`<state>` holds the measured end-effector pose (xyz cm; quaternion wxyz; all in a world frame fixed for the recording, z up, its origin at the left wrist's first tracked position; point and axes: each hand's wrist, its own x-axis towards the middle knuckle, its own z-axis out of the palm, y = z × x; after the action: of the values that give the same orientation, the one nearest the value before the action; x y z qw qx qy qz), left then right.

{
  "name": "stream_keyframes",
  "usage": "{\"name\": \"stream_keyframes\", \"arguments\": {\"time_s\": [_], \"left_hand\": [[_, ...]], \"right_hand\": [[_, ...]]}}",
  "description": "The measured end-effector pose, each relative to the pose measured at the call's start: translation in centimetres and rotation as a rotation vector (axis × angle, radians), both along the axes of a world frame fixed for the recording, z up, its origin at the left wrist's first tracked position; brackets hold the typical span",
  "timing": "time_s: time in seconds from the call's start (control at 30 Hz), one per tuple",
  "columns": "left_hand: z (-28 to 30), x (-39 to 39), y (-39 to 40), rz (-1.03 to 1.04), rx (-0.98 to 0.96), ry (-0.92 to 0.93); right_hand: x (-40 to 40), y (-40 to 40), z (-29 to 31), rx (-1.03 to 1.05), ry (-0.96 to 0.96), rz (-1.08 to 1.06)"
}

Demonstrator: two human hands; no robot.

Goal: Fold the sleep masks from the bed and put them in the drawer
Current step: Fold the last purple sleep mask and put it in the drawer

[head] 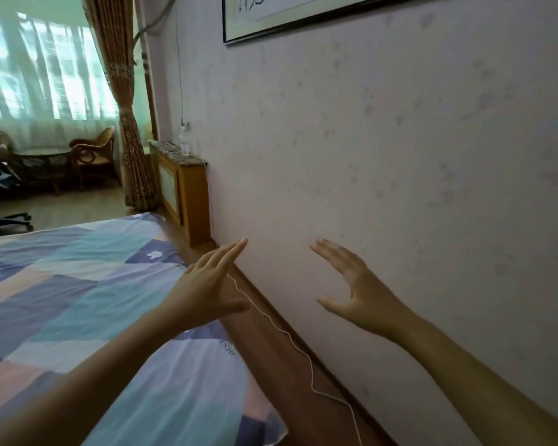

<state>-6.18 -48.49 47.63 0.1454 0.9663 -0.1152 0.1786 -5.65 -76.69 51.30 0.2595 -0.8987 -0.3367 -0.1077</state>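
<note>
Soft daylight from the window (29,69), slight overall blur.

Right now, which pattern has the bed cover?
Blue, lilac and peach patchwork blocks on the bed cover, head view.

Black brush strokes, seemingly calligraphy, run across the framed picture (303,14) high above both hands, cropped and unreadable. Faint print on the bed sheet (229,347) below the left hand (207,288) is too blurred.

Bed (78,300) left, wall (400,172) right, floor strip with cord (290,336) between; cabinet (187,194) against wall beyond.
</note>
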Motion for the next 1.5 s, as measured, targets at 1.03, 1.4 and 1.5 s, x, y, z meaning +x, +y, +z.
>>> {"name": "stream_keyframes", "arguments": {"time_s": [1.03, 1.4, 1.5], "left_hand": [[2.1, 53.9, 9.4, 0.511, -0.035, -0.003], [0.9, 75.5, 26.5, 0.642, 0.027, -0.053], [1.3, 80.2, 32.0, 0.708, 0.023, -0.048]], "right_hand": [[70.9, 15.5, -1.9, -0.035, -0.098, 0.56], [96.1, 35.7, -2.7, -0.032, -0.095, 0.672], [102.0, 42.7, -1.5, -0.033, -0.109, 0.743]]}}
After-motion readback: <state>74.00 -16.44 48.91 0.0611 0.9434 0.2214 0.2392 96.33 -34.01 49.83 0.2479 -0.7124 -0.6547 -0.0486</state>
